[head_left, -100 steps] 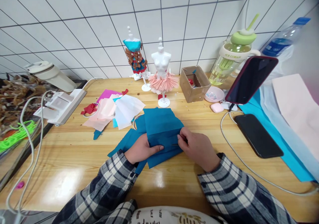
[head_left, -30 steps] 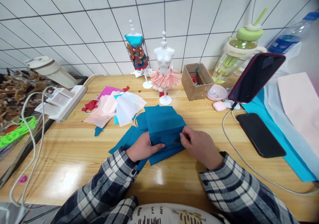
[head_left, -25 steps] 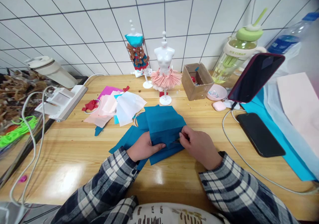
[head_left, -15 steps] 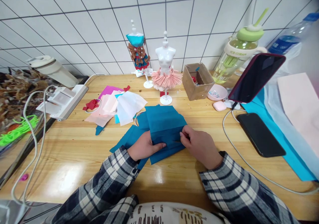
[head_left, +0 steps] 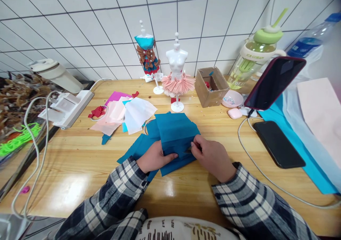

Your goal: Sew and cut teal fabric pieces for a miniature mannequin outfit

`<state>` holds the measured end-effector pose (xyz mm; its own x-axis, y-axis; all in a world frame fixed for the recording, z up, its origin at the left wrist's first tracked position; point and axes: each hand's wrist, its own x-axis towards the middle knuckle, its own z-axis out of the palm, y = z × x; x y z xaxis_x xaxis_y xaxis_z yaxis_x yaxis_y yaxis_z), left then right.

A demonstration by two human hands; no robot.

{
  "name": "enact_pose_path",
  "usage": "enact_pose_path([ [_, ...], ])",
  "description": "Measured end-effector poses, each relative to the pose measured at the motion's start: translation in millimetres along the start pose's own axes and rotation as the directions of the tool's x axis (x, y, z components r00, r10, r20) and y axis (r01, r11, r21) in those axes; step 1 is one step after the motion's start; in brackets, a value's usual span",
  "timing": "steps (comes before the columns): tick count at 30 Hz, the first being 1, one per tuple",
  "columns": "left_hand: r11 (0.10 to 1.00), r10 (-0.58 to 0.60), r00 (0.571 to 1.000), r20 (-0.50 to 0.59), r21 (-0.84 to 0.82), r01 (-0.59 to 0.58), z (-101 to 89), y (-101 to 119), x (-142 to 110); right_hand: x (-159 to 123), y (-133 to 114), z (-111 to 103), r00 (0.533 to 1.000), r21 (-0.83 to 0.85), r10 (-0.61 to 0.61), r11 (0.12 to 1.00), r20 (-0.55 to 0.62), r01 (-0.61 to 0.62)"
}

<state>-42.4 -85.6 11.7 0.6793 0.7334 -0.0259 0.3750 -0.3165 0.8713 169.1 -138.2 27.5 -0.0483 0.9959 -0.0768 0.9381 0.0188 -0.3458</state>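
Observation:
Folded teal crepe paper (head_left: 174,126) lies in front of me, one panel over other teal pieces. My left hand (head_left: 154,157) grips its left edge, thumb on top and the fingers hidden underneath. At the right edge, my right hand (head_left: 210,154) is closed in a pinch. From its fingertips a thin dark pointed tool (head_left: 188,151) sticks out to the left over the paper; most of it is hidden, so its kind is unclear. Beyond the paper stands a small white dress form (head_left: 177,60) wearing a pleated pink paper skirt (head_left: 179,85).
Pink and white paper pieces (head_left: 138,113) lie to the left. Behind are a second dressed form (head_left: 147,57), a cardboard box (head_left: 210,90) and a pink bowl (head_left: 232,99). At right are a propped phone (head_left: 274,83), a flat phone (head_left: 278,144), a cable and a green-lidded bottle (head_left: 253,58).
My right hand has shifted slightly left at the paper's edge, and more of the dark tool shows over the teal surface. The left hand and the paper have stayed nearly still.

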Motion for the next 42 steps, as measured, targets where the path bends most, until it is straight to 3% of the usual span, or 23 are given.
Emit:
enact_pose_path([
  [31, 0.999, -0.039, 0.999, -0.022, -0.03, 0.038, 3.6, -0.3, -1.3, -5.7, -10.3, -1.0, 0.998, -0.088, 0.006, 0.996, -0.057, -0.011],
  [42, 0.999, -0.036, 0.999, -0.036, -0.029, 0.035, 3.0, 0.6, -1.4, -5.1, -7.1, -6.9, 0.997, -0.166, 0.068, 0.983, -0.028, -0.072],
])
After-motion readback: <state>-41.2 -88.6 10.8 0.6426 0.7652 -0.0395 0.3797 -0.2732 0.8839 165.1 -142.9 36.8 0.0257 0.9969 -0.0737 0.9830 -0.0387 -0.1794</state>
